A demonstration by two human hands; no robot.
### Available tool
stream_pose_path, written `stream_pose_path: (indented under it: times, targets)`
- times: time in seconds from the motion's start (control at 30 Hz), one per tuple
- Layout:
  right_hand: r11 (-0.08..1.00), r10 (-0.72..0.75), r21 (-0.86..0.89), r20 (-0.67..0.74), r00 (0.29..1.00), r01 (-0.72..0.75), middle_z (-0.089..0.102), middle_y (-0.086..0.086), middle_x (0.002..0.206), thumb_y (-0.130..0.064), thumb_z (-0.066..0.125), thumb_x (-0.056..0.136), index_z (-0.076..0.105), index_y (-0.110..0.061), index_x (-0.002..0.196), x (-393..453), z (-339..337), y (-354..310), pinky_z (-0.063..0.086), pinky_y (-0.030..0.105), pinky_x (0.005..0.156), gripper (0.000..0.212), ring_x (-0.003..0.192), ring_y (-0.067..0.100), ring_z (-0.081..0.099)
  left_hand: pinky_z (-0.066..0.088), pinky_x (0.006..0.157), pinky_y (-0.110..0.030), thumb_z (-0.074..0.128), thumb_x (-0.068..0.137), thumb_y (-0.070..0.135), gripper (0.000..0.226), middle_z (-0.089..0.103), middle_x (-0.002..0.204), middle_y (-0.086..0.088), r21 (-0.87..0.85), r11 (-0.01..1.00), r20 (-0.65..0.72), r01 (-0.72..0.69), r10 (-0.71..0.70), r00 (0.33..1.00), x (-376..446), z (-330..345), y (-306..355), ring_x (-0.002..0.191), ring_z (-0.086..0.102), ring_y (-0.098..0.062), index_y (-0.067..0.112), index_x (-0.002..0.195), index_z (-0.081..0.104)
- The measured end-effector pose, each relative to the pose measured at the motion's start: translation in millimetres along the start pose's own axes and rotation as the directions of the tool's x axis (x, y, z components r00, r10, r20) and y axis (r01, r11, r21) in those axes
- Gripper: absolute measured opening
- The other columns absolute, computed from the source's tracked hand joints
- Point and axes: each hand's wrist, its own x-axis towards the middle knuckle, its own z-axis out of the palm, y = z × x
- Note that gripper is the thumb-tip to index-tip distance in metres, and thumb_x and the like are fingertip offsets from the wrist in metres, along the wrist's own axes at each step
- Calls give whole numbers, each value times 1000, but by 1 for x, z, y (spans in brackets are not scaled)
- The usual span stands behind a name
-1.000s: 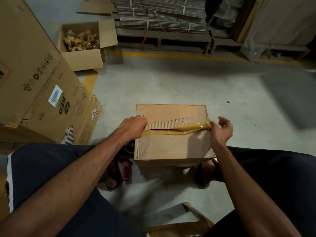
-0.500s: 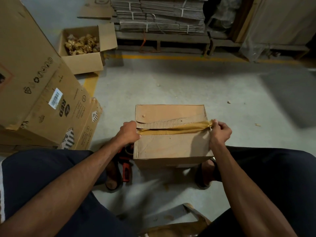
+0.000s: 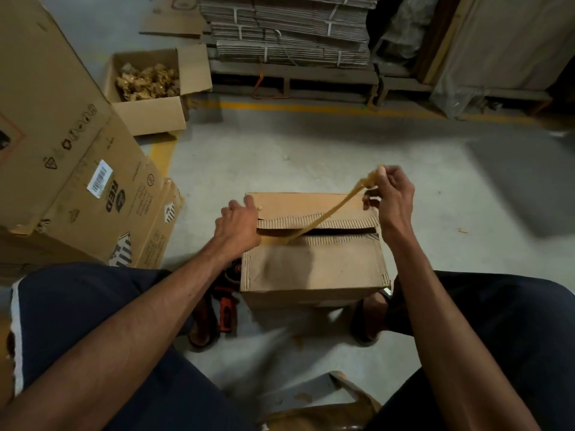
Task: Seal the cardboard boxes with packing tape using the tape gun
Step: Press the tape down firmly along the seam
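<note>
A: Right hand [image 3: 392,197] is up above the far corner of the cardboard box [image 3: 314,262], fingertips pinched tight on a twisted strip of brown tape [image 3: 336,209] that runs down into the seam

B: And the left hand [image 3: 238,227]?

A: Resting on the left end of the top, fingers curled over the far flap. The flaps gape, a dark slot between them (torn corrugation showing)

B: So nothing sealed?

A: I'd say not. The tape gun [image 3: 226,301] lies on the floor just beside the box, untouched; fresh tape is all still to do
</note>
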Motion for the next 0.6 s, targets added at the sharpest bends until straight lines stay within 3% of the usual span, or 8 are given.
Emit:
stream_pose_path:
  times: [0.07,0.1,0.2,0.3,0.37,0.43,0.5,0.6]
  targets:
    - [993,-112,59,150,982,104,69,12,86,-18,52,108,59,-3,100,-11,15,-37,54,38,59,18,67,26,63,46,98,-48,82,81,42,97,34,145,-14,-185,962,43,-199,211,977,0,-6,8,129,42,-31,21,156,25]
    - [981,-174,119,208,963,152,68,12,87,-16,51,108,59,-3,101,-17,23,-55,55,39,63,16,70,27,64,44,105,-48,81,82,42,91,33,150,-9,-340,902,88,-264,310,947,-2,-10,15,131,41,-27,26,156,30]
    - [909,-329,341,242,913,238,64,11,88,-14,46,109,56,-5,103,-30,36,-96,56,40,70,14,79,26,64,58,91,-42,66,98,31,27,69,120,-5,-712,658,138,-245,473,870,-12,-23,35,105,67,-20,17,121,68]
    - [904,-311,353,157,937,241,65,14,92,-13,50,108,56,-4,106,-24,32,-90,57,40,71,11,82,27,65,60,78,-35,55,103,9,19,75,96,-12,-933,358,91,-36,332,939,-12,-37,35,94,72,-26,4,98,73]
    - [957,-230,208,131,964,200,67,18,99,-13,57,105,56,-2,113,-21,27,-60,58,41,76,14,85,28,68,59,79,-35,51,102,0,22,73,102,-15,-991,110,95,77,177,980,-9,-50,29,100,70,-28,5,110,70]
    - [990,-142,40,151,978,137,70,18,105,-11,65,100,58,-4,119,-28,31,-25,61,43,81,21,89,26,73,60,86,-41,52,97,-6,37,68,121,-17,-981,-105,148,166,161,976,-8,-54,26,109,69,-31,11,129,60]
    - [995,-68,-55,248,966,85,71,13,110,-8,72,95,59,-8,121,-46,46,0,63,45,85,29,94,25,75,56,96,-49,54,94,-7,47,59,133,-14,-966,-152,180,207,177,968,-9,-50,30,119,65,-35,16,135,58]
    - [977,-55,-163,429,902,137,73,-1,109,-7,77,89,65,-13,116,-73,75,21,62,35,82,31,99,13,73,53,97,-48,53,93,3,37,66,129,-9,-983,-89,152,162,110,982,-10,-39,36,119,64,-32,17,122,71]
